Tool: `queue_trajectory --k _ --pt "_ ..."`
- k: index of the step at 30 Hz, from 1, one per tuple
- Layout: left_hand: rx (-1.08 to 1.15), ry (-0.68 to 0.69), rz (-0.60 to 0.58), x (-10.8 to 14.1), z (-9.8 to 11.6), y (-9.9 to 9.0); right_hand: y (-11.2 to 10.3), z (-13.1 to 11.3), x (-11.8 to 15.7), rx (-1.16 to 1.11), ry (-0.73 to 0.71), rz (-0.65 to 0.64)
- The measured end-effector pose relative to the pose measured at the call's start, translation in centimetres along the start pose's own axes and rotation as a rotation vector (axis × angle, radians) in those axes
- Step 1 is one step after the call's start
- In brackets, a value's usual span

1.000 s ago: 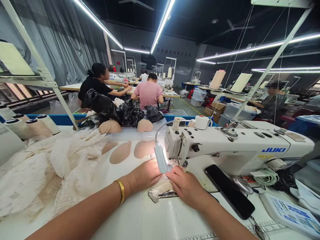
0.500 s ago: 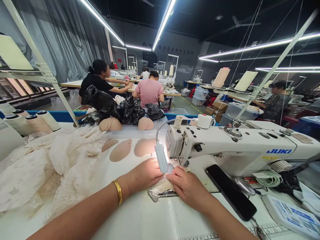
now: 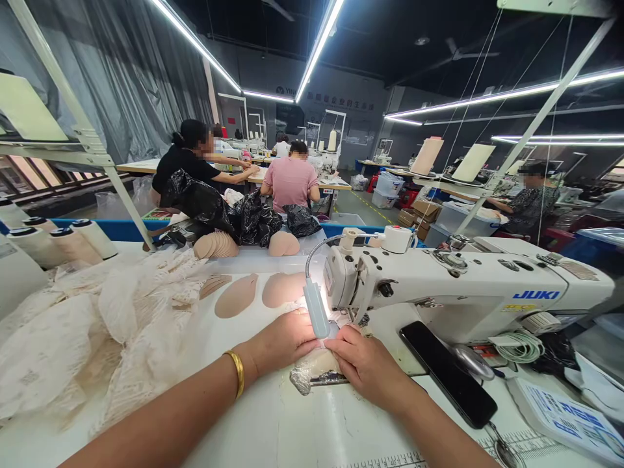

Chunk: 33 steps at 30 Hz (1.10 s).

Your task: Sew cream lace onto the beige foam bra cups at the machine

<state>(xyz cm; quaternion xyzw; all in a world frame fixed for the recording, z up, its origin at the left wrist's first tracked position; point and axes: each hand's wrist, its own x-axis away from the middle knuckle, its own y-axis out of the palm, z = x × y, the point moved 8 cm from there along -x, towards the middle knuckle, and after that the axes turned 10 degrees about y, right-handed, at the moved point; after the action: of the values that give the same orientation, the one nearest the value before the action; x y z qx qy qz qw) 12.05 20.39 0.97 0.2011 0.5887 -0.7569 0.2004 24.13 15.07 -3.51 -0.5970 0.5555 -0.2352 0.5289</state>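
Under the head of a white JUKI sewing machine point(image 3: 463, 273), both my hands pinch a pale piece of fabric point(image 3: 319, 359) close to the needle area. My left hand point(image 3: 287, 335), with a gold bangle at its wrist, lies to the left with its fingers closed at the fabric's edge. From the right, my right hand point(image 3: 363, 361) presses thumb and fingers together on the same piece. A small grey lamp point(image 3: 316, 309) on a bendy neck lights the spot and hides part of the fabric and the needle.
Cream lace fabric point(image 3: 141, 331) is heaped at the left. Beige moulded cups point(image 3: 236, 296) lie behind my left hand. A black phone point(image 3: 448, 374) and a plastic box point(image 3: 568, 419) are at the right. Thread cones point(image 3: 92, 237) stand far left; co-workers sit beyond.
The view has shifted slightly. My hands stay at almost the same spot by the needle, still holding the fabric. A co-worker in pink ahead has moved their head.
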Motion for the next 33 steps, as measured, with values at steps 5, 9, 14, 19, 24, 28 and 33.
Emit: queue_trajectory --k 5,9,14,19,24,28,33 --pt "-0.006 -0.007 0.009 0.3 -0.2 0.2 -0.1 0.0 0.0 0.004 0.002 0.001" --pt "-0.009 -0.009 0.000 0.3 -0.4 0.3 -0.1 -0.1 0.1 0.001 -0.002 0.003" --pt "-0.016 -0.014 -0.018 0.1 -0.6 0.2 0.0 -0.3 0.0 0.001 -0.006 0.008" --pt "-0.074 -0.046 -0.046 -0.1 -0.9 0.0 0.1 0.0 -0.1 0.014 0.020 0.020" --pt "-0.178 -0.091 -0.107 0.2 -1.3 0.0 0.2 0.4 -0.1 0.020 0.018 0.049" --pt "-0.185 -0.115 -0.155 0.5 -1.9 0.2 -0.2 0.4 -0.1 -0.063 0.039 0.054" --pt "-0.160 -0.175 -0.120 2.1 -0.3 -1.2 0.1 0.2 -0.3 -0.482 0.330 -0.080"
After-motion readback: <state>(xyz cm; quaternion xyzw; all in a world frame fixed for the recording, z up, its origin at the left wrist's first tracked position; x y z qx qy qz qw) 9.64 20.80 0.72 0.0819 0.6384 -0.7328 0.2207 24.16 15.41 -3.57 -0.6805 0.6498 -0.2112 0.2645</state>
